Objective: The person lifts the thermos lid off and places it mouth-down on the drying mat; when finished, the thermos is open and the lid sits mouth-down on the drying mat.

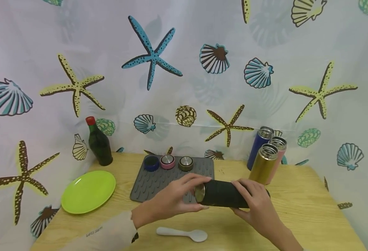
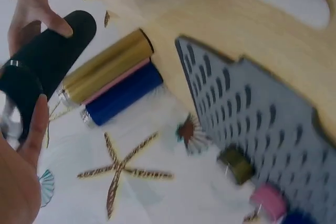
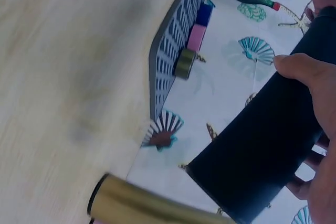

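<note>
A black thermos bottle [image 1: 223,193] is held on its side above the table. My left hand [image 1: 176,197] pinches its capped end, fingers on top and thumb below. The cap's metallic end face [image 1: 200,192] points toward my left palm. Around the body, nearer the base, my right hand [image 1: 259,205] grips with fingers over the top and thumb underneath. In the left wrist view a thin bright seam crosses the black thermos [image 2: 58,51] near its cap. The right wrist view shows the base end of the thermos [image 3: 252,145] tilted downward.
Lidless blue [image 1: 258,144], pink [image 1: 279,158] and gold [image 1: 263,164] bottles stand at the back right. Blue [image 1: 151,164], pink [image 1: 167,161] and olive [image 1: 185,163] caps sit on a grey mat [image 1: 146,186]. Left are a green plate [image 1: 88,191] and bottle [image 1: 100,146]; a white spoon [image 1: 182,233] lies in front.
</note>
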Demonstrator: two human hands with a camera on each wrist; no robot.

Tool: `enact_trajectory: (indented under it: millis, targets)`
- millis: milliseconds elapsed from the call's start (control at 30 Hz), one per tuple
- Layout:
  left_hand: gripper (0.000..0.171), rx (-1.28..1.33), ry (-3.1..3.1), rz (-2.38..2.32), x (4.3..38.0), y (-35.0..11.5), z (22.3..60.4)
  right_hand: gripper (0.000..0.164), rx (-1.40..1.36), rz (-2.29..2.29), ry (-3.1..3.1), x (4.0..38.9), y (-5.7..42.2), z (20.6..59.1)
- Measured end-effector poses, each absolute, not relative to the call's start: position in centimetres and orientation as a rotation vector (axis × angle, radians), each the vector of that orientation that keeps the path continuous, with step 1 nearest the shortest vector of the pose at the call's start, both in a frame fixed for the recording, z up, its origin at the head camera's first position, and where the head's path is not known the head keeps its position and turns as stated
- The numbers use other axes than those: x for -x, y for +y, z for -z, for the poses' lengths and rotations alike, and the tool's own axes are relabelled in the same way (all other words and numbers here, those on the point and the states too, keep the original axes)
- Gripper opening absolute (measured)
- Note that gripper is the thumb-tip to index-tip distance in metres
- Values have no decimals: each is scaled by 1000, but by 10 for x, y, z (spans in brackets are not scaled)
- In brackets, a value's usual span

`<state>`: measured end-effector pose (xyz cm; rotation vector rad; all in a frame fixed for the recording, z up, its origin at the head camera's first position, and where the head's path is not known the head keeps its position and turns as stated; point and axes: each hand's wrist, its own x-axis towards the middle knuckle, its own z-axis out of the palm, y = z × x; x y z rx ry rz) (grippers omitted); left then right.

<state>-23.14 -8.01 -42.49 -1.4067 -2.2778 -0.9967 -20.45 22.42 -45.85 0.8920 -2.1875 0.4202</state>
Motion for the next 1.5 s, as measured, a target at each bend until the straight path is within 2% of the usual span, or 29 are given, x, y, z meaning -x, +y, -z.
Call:
enact_trajectory:
  millis: [133,233,333,433,600,733,867,1000,1100,1233,1333,1433,1500]
  targets:
    - [56,1000,-2562,1301,227,-74,424,96,-868,-422,-2195,205,219,465]
    - [64,847,-2722,1218,224,-74,425,97,-846,-388,-2203,206,218,467]
    - [80,984,-2669,1065,222,-82,429,96,-838,-378,-2212,205,217,468]
    - [100,1292,-2432,755,229,-93,431,93,-830,-405,-2226,204,216,469]
    - [88,1560,-2045,91,241,-101,431,93,-831,-418,-2259,201,217,474]
    - [84,1658,-2011,11,240,-101,436,95,-866,-397,-2246,199,217,477]
    - [77,1649,-2057,209,235,-96,437,96,-886,-418,-2222,200,217,478]
    - [61,1473,-2331,740,218,-83,427,96,-868,-471,-2211,200,218,479]
    - [65,1172,-2575,1107,205,-72,420,95,-857,-496,-2203,198,218,481]
    - [73,929,-2739,1143,201,-67,420,95,-858,-493,-2198,197,217,482]
    - [83,1039,-2660,994,203,-72,427,94,-847,-507,-2200,197,217,483]
    - [98,1283,-2424,648,210,-81,434,93,-826,-532,-2210,198,219,483]
    - [99,1405,-2231,395,217,-88,435,92,-811,-547,-2223,198,221,484]
